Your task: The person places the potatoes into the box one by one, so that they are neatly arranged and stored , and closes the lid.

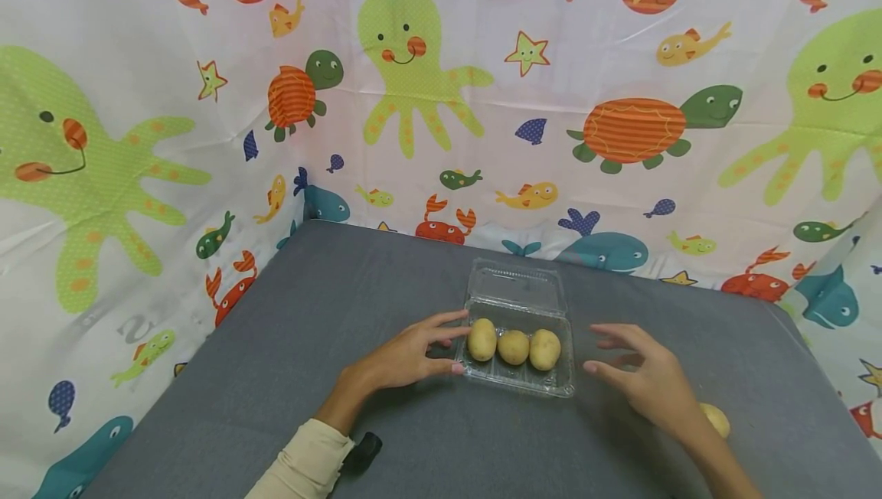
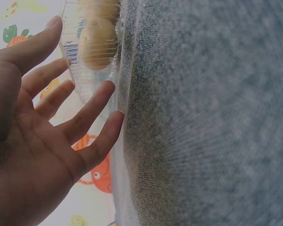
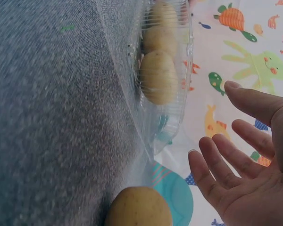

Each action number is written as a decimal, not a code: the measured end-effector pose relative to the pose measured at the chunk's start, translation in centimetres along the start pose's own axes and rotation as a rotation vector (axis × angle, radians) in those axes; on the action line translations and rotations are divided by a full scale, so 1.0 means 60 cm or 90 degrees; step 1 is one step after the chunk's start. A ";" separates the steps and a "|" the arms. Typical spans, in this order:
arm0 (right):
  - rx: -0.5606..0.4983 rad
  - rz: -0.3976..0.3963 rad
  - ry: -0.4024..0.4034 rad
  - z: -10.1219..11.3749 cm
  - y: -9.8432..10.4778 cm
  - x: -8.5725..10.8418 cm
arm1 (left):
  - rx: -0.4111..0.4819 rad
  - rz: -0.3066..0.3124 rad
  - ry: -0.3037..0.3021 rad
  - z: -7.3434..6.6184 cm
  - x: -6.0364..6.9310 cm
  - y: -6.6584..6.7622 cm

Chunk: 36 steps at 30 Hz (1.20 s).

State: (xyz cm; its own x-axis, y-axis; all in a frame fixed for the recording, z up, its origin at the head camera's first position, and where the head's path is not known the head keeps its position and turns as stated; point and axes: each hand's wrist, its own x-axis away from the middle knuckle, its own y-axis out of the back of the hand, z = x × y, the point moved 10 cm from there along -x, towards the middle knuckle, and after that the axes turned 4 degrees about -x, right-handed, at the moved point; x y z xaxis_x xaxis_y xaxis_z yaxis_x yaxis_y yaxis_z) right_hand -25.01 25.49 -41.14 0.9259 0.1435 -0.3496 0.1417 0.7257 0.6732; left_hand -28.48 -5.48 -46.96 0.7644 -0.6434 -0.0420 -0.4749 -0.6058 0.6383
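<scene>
A clear plastic clamshell container (image 1: 517, 386) lies on the table with its lid (image 1: 517, 286) folded back away from me. Three potatoes (image 1: 513, 347) sit in a row inside it. My left hand (image 1: 413, 353) is at the container's left side, fingers spread and thumb at the near left corner; in the left wrist view the thumb tip meets the clear wall. To the right of the container, my right hand (image 1: 644, 376) hovers apart from it, fingers loosely bent with nothing in them. Another potato (image 3: 139, 209) lies on the table beside the right wrist, partly hidden in the head view.
A grey cloth covers the table (image 1: 276, 376). Behind and at the sides hangs a white curtain (image 1: 482, 170) printed with sea animals. Near my left sleeve a small black object (image 1: 364, 451) shows at the wrist.
</scene>
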 end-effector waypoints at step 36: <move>-0.023 -0.035 -0.024 -0.049 0.054 0.036 | 0.003 0.002 -0.004 -0.006 0.001 0.001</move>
State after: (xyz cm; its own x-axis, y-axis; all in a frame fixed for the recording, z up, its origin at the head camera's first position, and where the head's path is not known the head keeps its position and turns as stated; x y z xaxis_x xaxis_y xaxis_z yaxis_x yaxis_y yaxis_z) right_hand -23.56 30.15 -41.64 0.9295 0.0784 -0.3604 0.1805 0.7554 0.6299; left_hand -28.29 -5.40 -46.68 0.7600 -0.6483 -0.0455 -0.4794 -0.6065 0.6343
